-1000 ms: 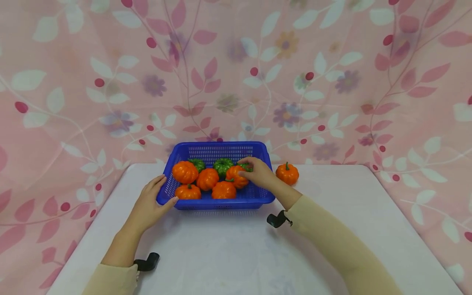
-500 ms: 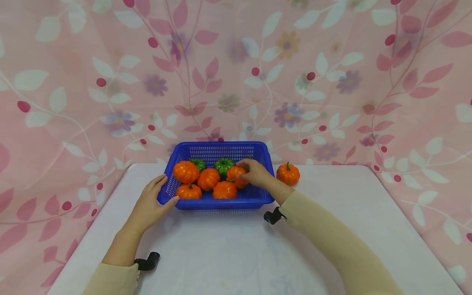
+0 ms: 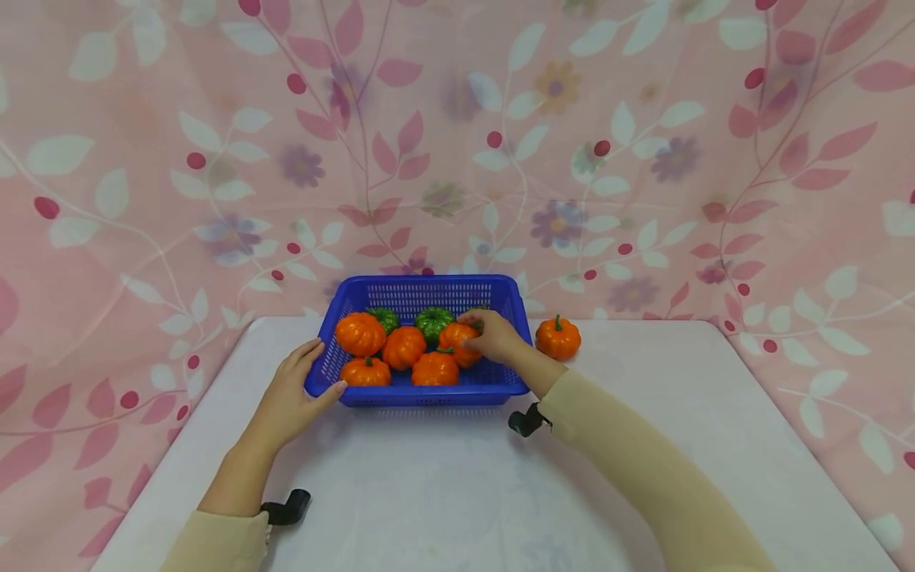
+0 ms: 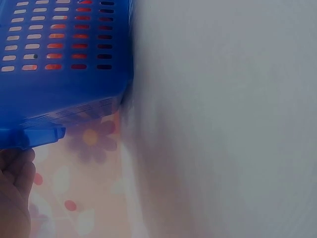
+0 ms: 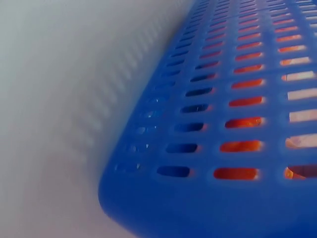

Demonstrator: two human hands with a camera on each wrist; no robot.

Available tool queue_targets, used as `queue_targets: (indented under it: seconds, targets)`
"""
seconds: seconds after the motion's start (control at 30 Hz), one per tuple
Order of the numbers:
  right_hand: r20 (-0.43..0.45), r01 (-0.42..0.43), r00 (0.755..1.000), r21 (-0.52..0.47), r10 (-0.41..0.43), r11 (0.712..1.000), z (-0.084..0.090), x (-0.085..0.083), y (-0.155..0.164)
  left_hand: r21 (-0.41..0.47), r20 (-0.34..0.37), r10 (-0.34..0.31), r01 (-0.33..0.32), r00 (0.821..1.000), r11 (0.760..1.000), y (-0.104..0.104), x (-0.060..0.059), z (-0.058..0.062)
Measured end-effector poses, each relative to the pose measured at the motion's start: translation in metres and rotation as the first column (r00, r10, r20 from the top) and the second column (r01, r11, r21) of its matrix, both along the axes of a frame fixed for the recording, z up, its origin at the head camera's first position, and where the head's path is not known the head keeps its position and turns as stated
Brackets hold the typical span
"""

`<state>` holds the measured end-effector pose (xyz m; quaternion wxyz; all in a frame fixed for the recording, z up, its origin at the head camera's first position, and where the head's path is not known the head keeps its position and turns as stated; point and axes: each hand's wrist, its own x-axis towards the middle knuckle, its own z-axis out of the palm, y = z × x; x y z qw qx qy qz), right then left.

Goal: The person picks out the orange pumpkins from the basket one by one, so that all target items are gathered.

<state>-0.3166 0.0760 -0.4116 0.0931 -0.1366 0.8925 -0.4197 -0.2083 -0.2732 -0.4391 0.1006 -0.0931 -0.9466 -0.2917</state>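
A blue plastic basket with slotted walls holds several small orange pumpkins and green pumpkins. My left hand holds its front left corner, thumb on the front rim and fingers along the left rim. In the left wrist view, those fingers meet the rim's edge. Inside the basket at the right, my right hand grips a mostly hidden green pumpkin, a bit of which shows between finger and thumb. The thumb lies against an orange pumpkin in front. Only the basket wall fills the right wrist view.
One more orange pumpkin stands on the white table, just right of the basket. Behind the table hangs a pink floral cloth. Orange shows through the basket slots in both wrist views.
My right hand has closed in over the green pumpkin, covering more of it, and the right wrist has shifted slightly left. The left hand keeps its place on the basket.
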Motion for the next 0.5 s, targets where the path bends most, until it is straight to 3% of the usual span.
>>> queue_targets:
  seconds: [0.23, 0.5]
  targets:
    - [-0.035, 0.016, 0.999, -0.055, -0.018, 0.998, 0.006, 0.008, 0.003, 0.010, -0.008, 0.001, 0.000, 1.000, 1.000, 0.000, 0.002, -0.001]
    - [-0.067, 0.042, 0.996, -0.201, -0.056, 0.979, 0.034, 0.025, 0.029, 0.015, -0.006, -0.006, 0.006, 1.000, 1.000, -0.001, 0.001, 0.000]
